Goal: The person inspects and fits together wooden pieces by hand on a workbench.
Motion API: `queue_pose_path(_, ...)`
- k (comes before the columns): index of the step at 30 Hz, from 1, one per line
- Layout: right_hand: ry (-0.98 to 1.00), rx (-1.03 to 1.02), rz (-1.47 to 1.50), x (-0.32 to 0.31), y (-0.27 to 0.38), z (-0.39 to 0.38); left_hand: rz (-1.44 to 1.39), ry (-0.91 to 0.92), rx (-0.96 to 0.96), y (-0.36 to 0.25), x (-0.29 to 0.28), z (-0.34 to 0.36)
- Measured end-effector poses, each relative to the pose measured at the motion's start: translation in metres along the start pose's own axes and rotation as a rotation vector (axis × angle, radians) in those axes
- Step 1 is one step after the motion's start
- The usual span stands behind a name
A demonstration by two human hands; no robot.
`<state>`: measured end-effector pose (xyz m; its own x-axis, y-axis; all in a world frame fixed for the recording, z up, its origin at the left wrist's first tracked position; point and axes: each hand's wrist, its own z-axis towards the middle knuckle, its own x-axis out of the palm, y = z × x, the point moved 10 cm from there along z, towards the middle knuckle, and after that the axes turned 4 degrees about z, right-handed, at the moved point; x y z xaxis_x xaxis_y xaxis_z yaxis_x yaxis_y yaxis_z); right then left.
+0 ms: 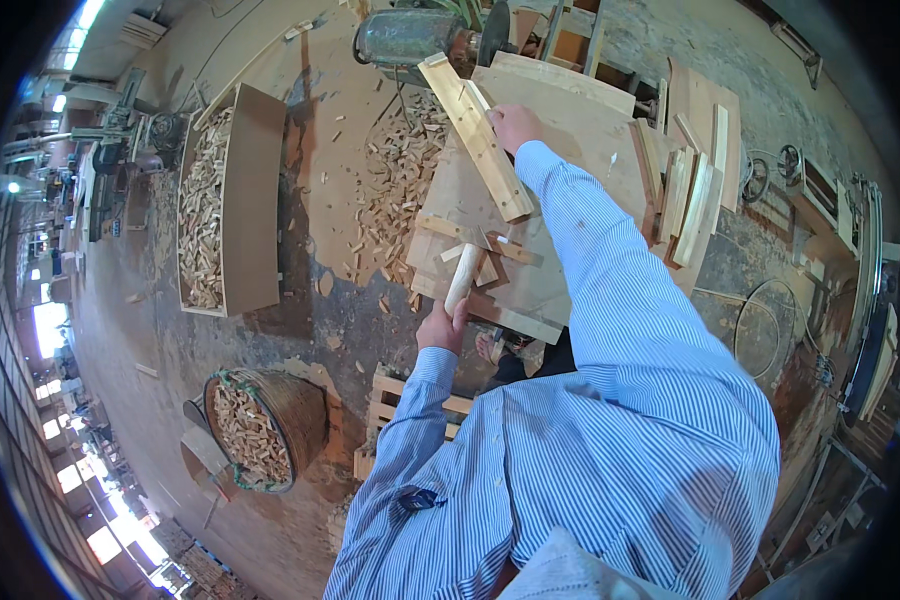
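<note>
My left hand [440, 328] is closed around the near end of a pale, rounded wooden stick [462, 275]. The stick slants over the near left part of a worn wooden work table [580, 180], its far end by crossed wood strips [450, 228]. Farther off, my right hand [515, 127] has its fingers curled at a short pale wood piece [478, 95]. That piece lies against a long wooden board [480, 145] set diagonally across the table. The right fingertips are partly hidden.
Wood offcuts [395, 190] pile on the floor left of the table. A long box [250, 200] and a basket [315, 410] hold more offcuts. A motor [400, 40] stands beyond the table. Wood strips [685, 205] lie at its right. A slatted crate [385, 400] stands near my left forearm.
</note>
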<state>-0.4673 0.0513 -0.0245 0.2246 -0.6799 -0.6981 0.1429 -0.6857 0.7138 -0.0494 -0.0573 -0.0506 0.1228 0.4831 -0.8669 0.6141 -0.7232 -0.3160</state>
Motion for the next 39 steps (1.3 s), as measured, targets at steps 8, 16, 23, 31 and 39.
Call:
queue_pose_path(8,0.032,0.062,0.007,0.024,0.006,0.041,-0.005,0.037,-0.017,0.009,0.002,-0.006)
queue_pose_path(16,-0.017,0.058,-0.027,0.023,0.007,0.066,0.001,0.064,-0.032,-0.001,0.005,0.004)
queue_pose_path(23,-0.082,0.043,-0.033,0.008,-0.003,0.104,0.014,0.044,-0.019,-0.03,0.001,0.033)
queue_pose_path(31,-0.09,-0.04,-0.055,-0.011,-0.002,0.136,0.015,0.038,-0.008,-0.059,0.0,0.063)
queue_pose_path(39,-0.01,0.118,0.116,-0.016,-0.03,0.103,0.009,0.039,-0.025,-0.061,-0.003,0.063)
